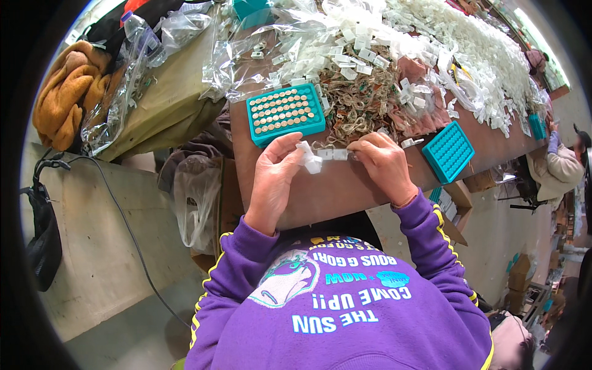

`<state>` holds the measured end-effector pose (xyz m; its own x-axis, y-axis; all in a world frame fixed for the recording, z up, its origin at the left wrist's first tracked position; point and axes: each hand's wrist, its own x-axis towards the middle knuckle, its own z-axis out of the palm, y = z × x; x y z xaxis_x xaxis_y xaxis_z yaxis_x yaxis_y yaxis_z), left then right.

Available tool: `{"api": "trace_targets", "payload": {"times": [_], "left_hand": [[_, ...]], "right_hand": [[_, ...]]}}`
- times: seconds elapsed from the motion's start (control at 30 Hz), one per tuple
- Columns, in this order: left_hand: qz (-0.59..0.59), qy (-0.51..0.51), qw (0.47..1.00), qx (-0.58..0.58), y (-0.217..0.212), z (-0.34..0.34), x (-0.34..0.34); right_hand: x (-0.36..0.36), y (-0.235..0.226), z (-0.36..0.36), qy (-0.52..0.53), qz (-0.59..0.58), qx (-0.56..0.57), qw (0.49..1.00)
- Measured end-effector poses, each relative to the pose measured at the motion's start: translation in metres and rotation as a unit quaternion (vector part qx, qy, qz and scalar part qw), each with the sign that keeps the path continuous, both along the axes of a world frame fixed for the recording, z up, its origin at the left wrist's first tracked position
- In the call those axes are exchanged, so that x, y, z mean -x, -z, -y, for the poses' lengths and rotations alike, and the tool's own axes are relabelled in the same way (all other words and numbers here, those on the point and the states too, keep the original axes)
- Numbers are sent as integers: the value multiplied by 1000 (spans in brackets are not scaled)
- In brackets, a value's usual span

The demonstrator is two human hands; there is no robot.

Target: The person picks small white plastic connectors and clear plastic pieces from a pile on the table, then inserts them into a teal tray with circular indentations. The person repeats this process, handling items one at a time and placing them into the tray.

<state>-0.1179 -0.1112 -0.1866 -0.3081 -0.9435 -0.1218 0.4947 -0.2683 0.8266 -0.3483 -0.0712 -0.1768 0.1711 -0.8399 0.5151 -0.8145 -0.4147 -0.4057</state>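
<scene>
Between the thumb and fingers of my left hand [274, 179] is a small cluster of white plastic pieces [311, 159]. My right hand [385, 165] is closed in a pinch at the end of a short row of small white plastic pieces [333, 154], held just above the brown tabletop. Whether the row joins the left hand's cluster is too small to tell. Just beyond my left hand lies a teal tray [288, 131] with rows of round, pale metallic discs [280, 111]. To the right of my right hand sits a second teal tray [449, 152] with rows of recesses.
A tangled heap of brown twine [356, 105] lies past my hands, beside a pinkish cloth [425, 120]. White plastic pieces [450, 43] pile up behind it. A plastic bag [196, 194] hangs at the table's left. Another person [558, 163] is at the far right.
</scene>
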Motion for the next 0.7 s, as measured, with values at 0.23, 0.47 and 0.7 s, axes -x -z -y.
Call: {"api": "trace_targets", "payload": {"times": [0.23, 0.47, 0.7], "left_hand": [[349, -8, 919, 183, -2, -2, -1], [590, -196, 676, 396, -12, -19, -8], [642, -136, 665, 357, 0, -13, 24]], "right_hand": [[-8, -2, -12, 24, 264, -94, 960], [-11, -4, -10, 0, 530, -158, 833], [-22, -10, -14, -70, 611, -200, 763]]}}
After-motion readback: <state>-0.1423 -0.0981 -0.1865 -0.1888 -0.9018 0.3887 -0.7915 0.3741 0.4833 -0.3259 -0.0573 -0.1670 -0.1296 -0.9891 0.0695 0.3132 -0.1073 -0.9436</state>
